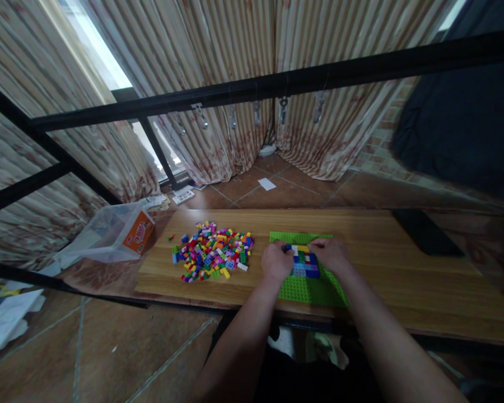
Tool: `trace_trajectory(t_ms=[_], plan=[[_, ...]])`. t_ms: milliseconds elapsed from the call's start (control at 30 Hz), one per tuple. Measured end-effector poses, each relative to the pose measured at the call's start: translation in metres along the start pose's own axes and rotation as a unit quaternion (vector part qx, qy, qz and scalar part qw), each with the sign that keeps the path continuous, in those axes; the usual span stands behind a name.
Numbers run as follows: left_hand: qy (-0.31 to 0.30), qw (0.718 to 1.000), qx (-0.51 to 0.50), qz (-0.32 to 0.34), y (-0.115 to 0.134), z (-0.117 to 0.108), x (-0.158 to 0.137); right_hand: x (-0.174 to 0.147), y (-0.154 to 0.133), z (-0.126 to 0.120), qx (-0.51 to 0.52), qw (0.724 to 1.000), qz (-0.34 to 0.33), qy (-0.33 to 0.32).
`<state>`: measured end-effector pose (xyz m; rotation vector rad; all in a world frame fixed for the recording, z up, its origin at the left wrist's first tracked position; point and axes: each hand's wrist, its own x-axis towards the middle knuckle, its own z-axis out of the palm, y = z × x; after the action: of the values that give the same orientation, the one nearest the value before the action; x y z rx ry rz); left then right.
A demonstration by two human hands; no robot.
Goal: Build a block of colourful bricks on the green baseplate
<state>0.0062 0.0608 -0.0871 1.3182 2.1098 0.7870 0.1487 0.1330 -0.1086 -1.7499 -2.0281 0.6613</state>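
Observation:
A green baseplate [296,292] lies on the wooden table in front of me, with a block of blue, white, yellow, red and light-blue toy bricks [306,271] built on its middle. My left hand [277,261] is closed at the left side of this block, with a dark blue brick [287,247] at its fingertips. From the right, my right hand [330,253] reaches over the baseplate, fingers pinched at the block's upper right corner beside a yellow brick [302,248]. Whatever lies between the right fingertips is hidden.
Left of the baseplate spreads a heap of loose coloured bricks [214,252]. A clear plastic bin [113,232] with an orange label stands beyond the table's left end. At the right lies a dark flat object [426,232]. A black metal bar [252,89] crosses before the curtains.

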Motion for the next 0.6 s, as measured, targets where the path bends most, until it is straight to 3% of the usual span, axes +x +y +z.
trace_trajectory(t_ms=[433,600], plan=[[0.005,0.999,0.016,0.028,0.000,-0.002,-0.004,-0.007,-0.003,-0.003,-0.013,1.000,-0.011,0.006],[0.022,0.999,0.023,0.026,0.000,-0.013,-0.010,-0.006,-0.009,-0.006,-0.036,0.999,-0.002,0.004]])
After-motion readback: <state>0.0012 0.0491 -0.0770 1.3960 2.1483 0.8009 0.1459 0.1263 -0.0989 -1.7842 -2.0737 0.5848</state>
